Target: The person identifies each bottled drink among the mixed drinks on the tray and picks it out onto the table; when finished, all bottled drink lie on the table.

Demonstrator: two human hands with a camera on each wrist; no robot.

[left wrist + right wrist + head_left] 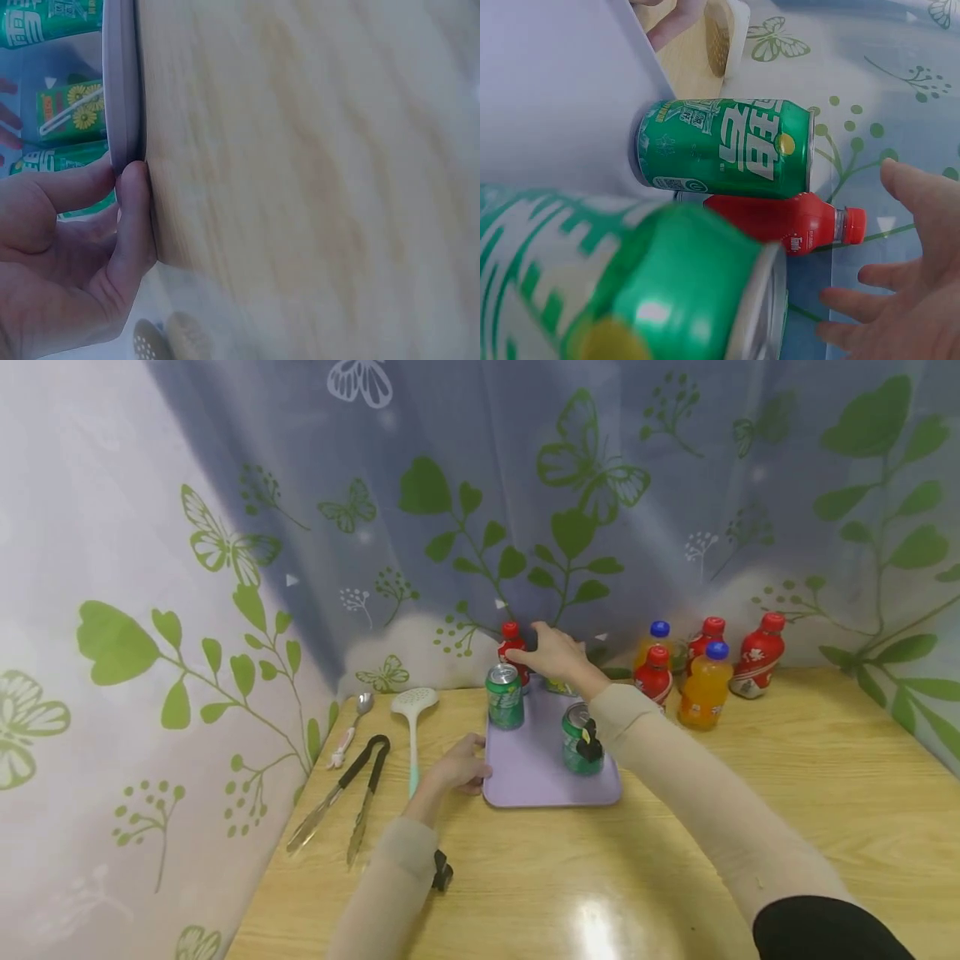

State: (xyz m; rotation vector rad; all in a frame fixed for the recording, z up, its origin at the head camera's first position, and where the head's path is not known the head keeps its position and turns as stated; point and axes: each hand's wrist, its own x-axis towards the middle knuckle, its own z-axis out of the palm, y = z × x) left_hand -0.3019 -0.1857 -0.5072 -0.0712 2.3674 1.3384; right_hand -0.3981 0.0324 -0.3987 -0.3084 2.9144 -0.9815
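My left hand (pixel 457 767) pinches the left edge of a lilac tray (pixel 525 783); in the left wrist view, its thumb and finger meet at the rim. On the tray stand two green soda cans, one (pixel 505 703) at the back left and another (pixel 576 750) at the front right. A drink carton with yellow flowers (pixel 84 97) is at the tray's back, partly covered by my right arm in the head view. Beside the red bottle (pixel 511 647) behind the left can, my right hand (pixel 555 652) hovers with fingers spread and holds nothing.
Right of the tray stand several red bottles (pixel 759 656) and orange-drink bottles with blue caps (pixel 705 689). Tongs (pixel 367 777), a slotted skimmer (pixel 412 703) and a spoon (pixel 351 731) lie to the left. A patterned curtain (pixel 480 510) hangs behind the wooden table (pixel 517 877).
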